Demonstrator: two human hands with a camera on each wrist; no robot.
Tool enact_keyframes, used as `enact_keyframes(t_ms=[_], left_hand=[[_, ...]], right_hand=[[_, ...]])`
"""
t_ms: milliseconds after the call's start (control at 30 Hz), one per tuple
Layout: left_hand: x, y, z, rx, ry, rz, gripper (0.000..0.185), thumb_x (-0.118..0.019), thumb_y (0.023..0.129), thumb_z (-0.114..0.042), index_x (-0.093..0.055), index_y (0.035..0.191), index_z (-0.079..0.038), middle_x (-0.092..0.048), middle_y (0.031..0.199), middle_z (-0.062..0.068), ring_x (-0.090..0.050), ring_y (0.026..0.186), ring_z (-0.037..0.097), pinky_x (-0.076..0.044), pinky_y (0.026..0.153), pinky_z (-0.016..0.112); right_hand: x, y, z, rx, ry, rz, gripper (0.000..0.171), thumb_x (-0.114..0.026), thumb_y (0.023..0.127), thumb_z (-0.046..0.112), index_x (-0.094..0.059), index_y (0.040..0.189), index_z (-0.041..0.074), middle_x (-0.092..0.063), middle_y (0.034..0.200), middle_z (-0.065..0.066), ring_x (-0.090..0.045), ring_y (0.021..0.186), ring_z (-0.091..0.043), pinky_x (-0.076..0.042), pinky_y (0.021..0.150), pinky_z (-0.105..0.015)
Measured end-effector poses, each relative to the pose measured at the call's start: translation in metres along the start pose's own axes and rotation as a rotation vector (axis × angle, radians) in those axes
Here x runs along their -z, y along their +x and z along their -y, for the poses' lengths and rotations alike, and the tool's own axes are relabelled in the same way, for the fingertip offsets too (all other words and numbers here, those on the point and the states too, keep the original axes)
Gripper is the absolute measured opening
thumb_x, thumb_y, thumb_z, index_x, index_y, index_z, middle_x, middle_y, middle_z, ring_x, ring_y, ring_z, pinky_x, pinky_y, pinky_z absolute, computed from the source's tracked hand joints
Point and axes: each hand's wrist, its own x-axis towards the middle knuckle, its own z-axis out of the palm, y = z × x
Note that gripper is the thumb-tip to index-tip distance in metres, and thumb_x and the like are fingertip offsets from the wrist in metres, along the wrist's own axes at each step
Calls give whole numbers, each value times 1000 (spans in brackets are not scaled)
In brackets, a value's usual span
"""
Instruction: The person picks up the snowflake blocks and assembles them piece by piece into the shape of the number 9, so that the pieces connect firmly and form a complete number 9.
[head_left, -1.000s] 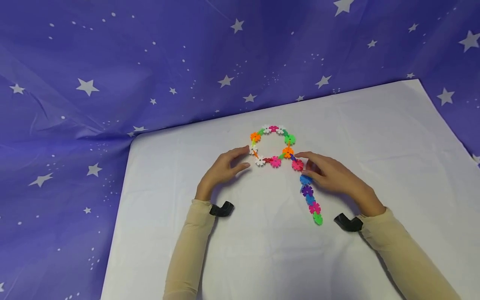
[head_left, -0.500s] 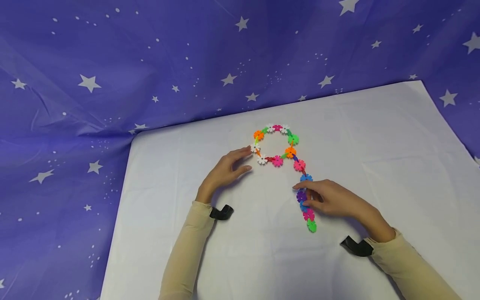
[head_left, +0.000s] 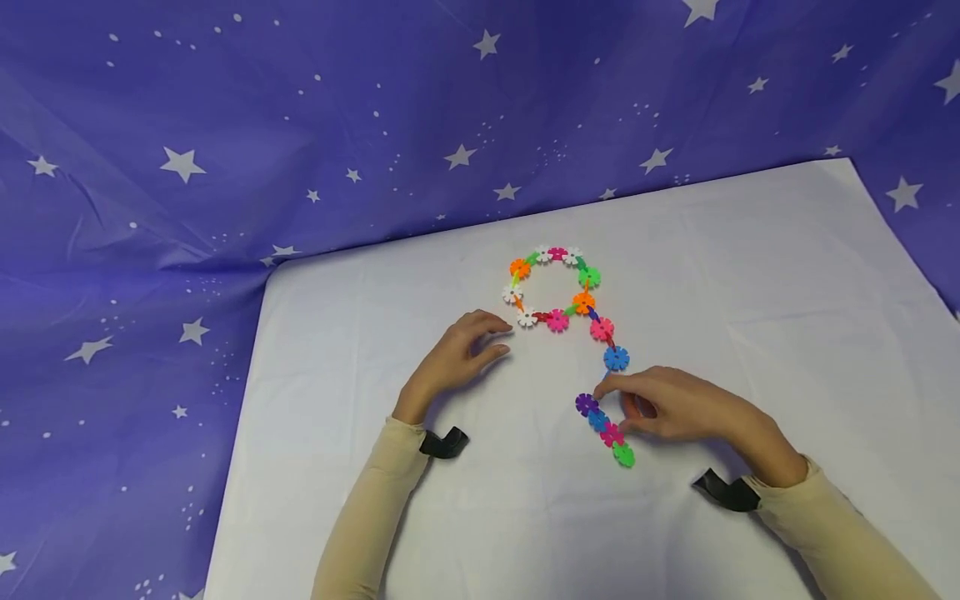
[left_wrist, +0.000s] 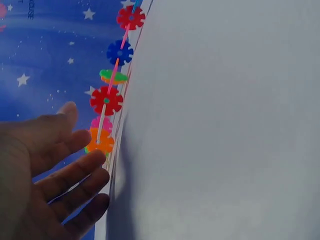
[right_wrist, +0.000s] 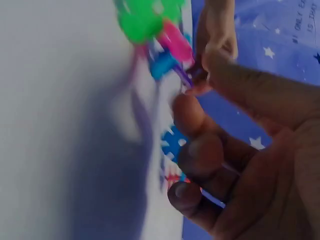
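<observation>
A chain of colourful snowflake discs lies on the white table. Its upper part forms a ring, where an orange disc (head_left: 583, 302) meets the tail. Down the tail follow a pink disc (head_left: 602, 329), a blue disc (head_left: 617, 358), a purple disc (head_left: 587, 405) and a green end disc (head_left: 624, 454). My right hand (head_left: 678, 406) is at the tail's right side, index fingertip by the purple disc and thumb beside a lower pink disc (head_left: 612, 434). A gap shows between thumb and index in the right wrist view. My left hand (head_left: 453, 358), fingers relaxed, holds nothing below-left of the ring.
A purple curtain (head_left: 375, 125) with white stars hangs behind the white-covered table (head_left: 750, 250). A black wrist mount (head_left: 444, 443) sits at the left cuff, another black mount (head_left: 727, 492) at the right cuff.
My right hand has moved down along the tail, and the tail's lower part has swung left at the purple disc. My left hand has drawn back slightly from the ring.
</observation>
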Motion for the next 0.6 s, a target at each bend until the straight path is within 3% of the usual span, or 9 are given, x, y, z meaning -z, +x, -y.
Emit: enact_keyframes(t_ms=[100,233,333,433,600], left_hand=[[1,1,2,33,1,4,33,-69,93,-22,-66,122,-6,-63,123,6,-56,115,20,-44,101,38],[2,0,4,44,-11,21,33,-68,93,-21,-66,122,-7,-64,124,6,-56,118,20,-43,103,39],[1,-1,3,35,-24,29,29,-68,93,-20,-68,119,-8,-66,120,5,-57,115,20,-43,102,38],[-3,-1,0,4,-47,40,26,-68,93,-19,-69,116,-8,-68,113,3,-59,107,16,-46,96,35],[-18,0,-16,-70,-65,86,26,-71,91,-20,-69,113,-7,-68,105,3,-59,96,15,-47,89,30]], right_hand=[[-11,0,5,-23,51,90,43,-76,85,22,-62,125,28,-51,73,18,-47,64,0,-41,58,-18],[-26,9,15,-68,-41,73,45,-77,84,32,-62,127,26,-58,81,13,-51,72,-1,-46,66,-23],[-36,19,23,-75,-128,-4,51,-74,86,39,-60,131,21,-56,75,15,-47,67,2,-44,65,-22],[-34,24,23,-29,-148,-109,49,-72,87,39,-61,130,19,-45,66,17,-40,59,4,-38,59,-19],[-11,15,-3,47,-188,-326,36,-82,79,17,-68,112,17,-56,87,10,-50,70,-4,-44,61,-21]])
